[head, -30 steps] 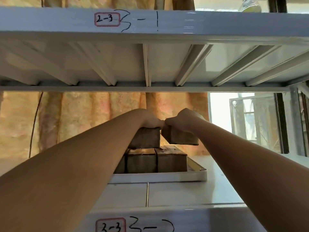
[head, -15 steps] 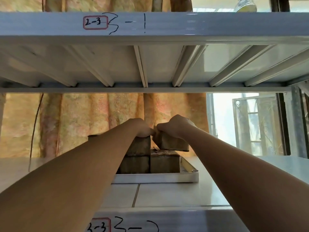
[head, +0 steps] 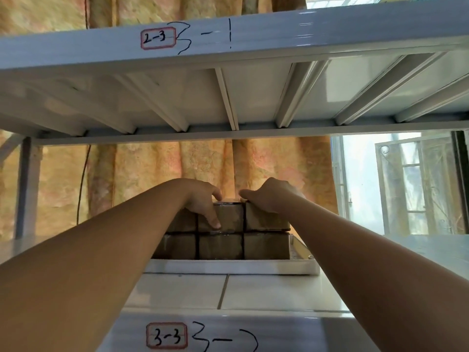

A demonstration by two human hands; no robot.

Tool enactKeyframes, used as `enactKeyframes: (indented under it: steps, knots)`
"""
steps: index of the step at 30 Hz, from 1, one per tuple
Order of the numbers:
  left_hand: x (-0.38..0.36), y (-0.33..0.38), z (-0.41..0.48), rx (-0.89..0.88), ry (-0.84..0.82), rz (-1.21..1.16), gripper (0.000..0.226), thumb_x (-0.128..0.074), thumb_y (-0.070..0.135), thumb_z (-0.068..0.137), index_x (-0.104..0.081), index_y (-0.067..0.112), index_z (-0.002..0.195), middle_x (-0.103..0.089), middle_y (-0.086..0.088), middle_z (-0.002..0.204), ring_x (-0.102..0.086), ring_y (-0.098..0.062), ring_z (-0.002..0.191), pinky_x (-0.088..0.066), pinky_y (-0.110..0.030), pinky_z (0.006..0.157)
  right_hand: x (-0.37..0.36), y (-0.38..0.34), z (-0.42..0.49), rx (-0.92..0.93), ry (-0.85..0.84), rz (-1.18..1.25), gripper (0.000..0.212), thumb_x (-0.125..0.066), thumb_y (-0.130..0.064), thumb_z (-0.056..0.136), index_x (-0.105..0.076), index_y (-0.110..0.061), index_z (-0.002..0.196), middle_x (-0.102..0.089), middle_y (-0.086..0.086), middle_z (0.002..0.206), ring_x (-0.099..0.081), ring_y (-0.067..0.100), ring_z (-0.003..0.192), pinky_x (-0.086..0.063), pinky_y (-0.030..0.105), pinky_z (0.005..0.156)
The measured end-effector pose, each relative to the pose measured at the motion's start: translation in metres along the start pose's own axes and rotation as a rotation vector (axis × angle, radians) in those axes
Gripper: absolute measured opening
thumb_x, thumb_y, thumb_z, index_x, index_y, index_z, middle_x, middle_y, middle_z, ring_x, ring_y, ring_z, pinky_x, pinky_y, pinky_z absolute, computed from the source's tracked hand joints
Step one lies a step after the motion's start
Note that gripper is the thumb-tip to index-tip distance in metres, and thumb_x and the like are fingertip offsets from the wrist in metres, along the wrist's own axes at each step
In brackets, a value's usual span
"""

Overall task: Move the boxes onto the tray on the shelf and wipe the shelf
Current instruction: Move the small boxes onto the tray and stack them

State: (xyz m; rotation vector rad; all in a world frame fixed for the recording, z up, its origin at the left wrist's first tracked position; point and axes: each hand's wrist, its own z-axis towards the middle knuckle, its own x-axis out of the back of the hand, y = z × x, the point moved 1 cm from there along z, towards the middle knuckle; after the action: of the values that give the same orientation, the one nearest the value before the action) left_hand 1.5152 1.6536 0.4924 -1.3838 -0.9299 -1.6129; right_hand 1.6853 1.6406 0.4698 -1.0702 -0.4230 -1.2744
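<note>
Several brown cardboard boxes stand in two layers on a white tray, which sits on the white shelf. My left hand holds the middle box of the upper layer, thumb down its front face and fingers over its top. My right hand grips the right-hand upper box from above. That box sits on the lower layer, flush against the middle one. My left forearm hides the left end of the stack.
The upper shelf hangs low over the stack, leaving a narrow gap above my hands. A patterned curtain hangs behind, and a window is at the right. An upright post stands at the far left. Bare shelf lies in front of the tray.
The box in my right hand was tilted in the air beside the left one. It has come down flat onto the lower layer, next to the middle box.
</note>
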Motion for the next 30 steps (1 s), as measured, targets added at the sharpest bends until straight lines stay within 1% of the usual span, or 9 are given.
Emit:
enactKeyframes:
  steps: [4, 7, 13, 15, 18, 20, 23, 26, 30]
  knots:
    - [-0.005, -0.004, -0.001, -0.037, 0.042, 0.022, 0.078, -0.072, 0.039, 0.078, -0.032, 0.025, 0.144, -0.035, -0.006, 0.15, -0.038, -0.026, 0.133, -0.036, -0.037, 0.108, -0.002, 0.002, 0.003, 0.004, 0.0, -0.013, 0.064, -0.049, -0.066, 0.082, -0.057, -0.012, 0.116, -0.052, 0.005, 0.092, -0.053, 0.023, 0.083, -0.045, 0.032, 0.071]
    - [-0.008, -0.007, 0.0, -0.064, 0.057, 0.033, 0.079, -0.069, 0.039, 0.08, -0.029, 0.024, 0.146, -0.034, -0.005, 0.151, -0.037, -0.026, 0.135, -0.033, -0.038, 0.11, -0.005, 0.002, 0.008, 0.004, -0.001, -0.038, 0.062, -0.049, -0.067, 0.079, -0.059, -0.013, 0.108, -0.053, 0.004, 0.087, -0.054, 0.023, 0.081, -0.047, 0.032, 0.071]
    - [-0.016, -0.014, 0.001, -0.119, 0.086, 0.041, 0.074, -0.064, 0.037, 0.086, -0.026, 0.027, 0.148, -0.037, -0.002, 0.15, -0.038, -0.025, 0.133, -0.033, -0.039, 0.11, -0.005, 0.004, 0.012, 0.018, -0.006, -0.07, 0.057, -0.047, -0.073, 0.078, -0.05, -0.017, 0.091, -0.05, 0.004, 0.083, -0.051, 0.023, 0.077, -0.042, 0.032, 0.069]
    - [-0.018, -0.014, 0.0, -0.138, 0.101, 0.037, 0.069, -0.063, 0.035, 0.087, -0.03, 0.028, 0.147, -0.042, -0.001, 0.147, -0.042, -0.025, 0.13, -0.034, -0.038, 0.107, -0.006, 0.005, 0.014, 0.02, -0.007, -0.063, 0.065, -0.045, -0.075, 0.078, -0.057, -0.013, 0.096, -0.051, 0.004, 0.082, -0.052, 0.024, 0.078, -0.042, 0.032, 0.07]
    - [-0.02, -0.015, 0.002, -0.161, 0.11, 0.027, 0.062, -0.062, 0.033, 0.088, -0.035, 0.03, 0.143, -0.048, 0.0, 0.141, -0.046, -0.024, 0.125, -0.036, -0.037, 0.103, -0.008, 0.008, 0.017, 0.004, -0.008, -0.06, 0.08, -0.043, -0.078, 0.076, -0.062, -0.008, 0.109, -0.056, 0.007, 0.091, -0.057, 0.025, 0.084, -0.045, 0.033, 0.072]
    - [-0.021, -0.015, 0.002, -0.169, 0.115, 0.037, 0.061, -0.061, 0.032, 0.088, -0.035, 0.029, 0.143, -0.049, -0.001, 0.14, -0.046, -0.024, 0.124, -0.037, -0.037, 0.103, -0.01, 0.009, 0.019, 0.003, -0.007, -0.064, 0.08, -0.043, -0.078, 0.075, -0.062, -0.009, 0.11, -0.058, 0.007, 0.093, -0.059, 0.026, 0.085, -0.045, 0.033, 0.072]
    - [-0.022, -0.016, 0.004, -0.177, 0.124, 0.052, 0.062, -0.061, 0.033, 0.089, -0.033, 0.029, 0.144, -0.049, -0.002, 0.141, -0.047, -0.024, 0.124, -0.037, -0.037, 0.103, -0.012, 0.01, 0.022, 0.006, -0.006, -0.055, 0.074, -0.044, -0.076, 0.075, -0.062, -0.011, 0.103, -0.057, 0.004, 0.084, -0.058, 0.024, 0.081, -0.043, 0.032, 0.067]
    - [-0.025, -0.017, 0.006, -0.179, 0.143, 0.068, 0.062, -0.058, 0.034, 0.09, -0.03, 0.031, 0.145, -0.048, -0.002, 0.142, -0.046, -0.024, 0.125, -0.036, -0.034, 0.097, -0.014, 0.013, 0.023, 0.009, 0.005, -0.037, 0.068, -0.044, -0.078, 0.074, -0.059, -0.013, 0.09, -0.053, 0.001, 0.073, -0.057, 0.022, 0.074, -0.042, 0.031, 0.064]
    - [-0.028, -0.017, 0.008, -0.18, 0.184, 0.113, 0.061, -0.056, 0.035, 0.092, -0.028, 0.031, 0.146, -0.047, -0.001, 0.143, -0.045, -0.024, 0.126, -0.034, -0.031, 0.092, -0.015, 0.016, 0.022, -0.013, 0.029, 0.019, 0.066, -0.045, -0.079, 0.072, -0.055, -0.014, 0.081, -0.053, 0.001, 0.074, -0.055, 0.019, 0.069, -0.04, 0.029, 0.059]
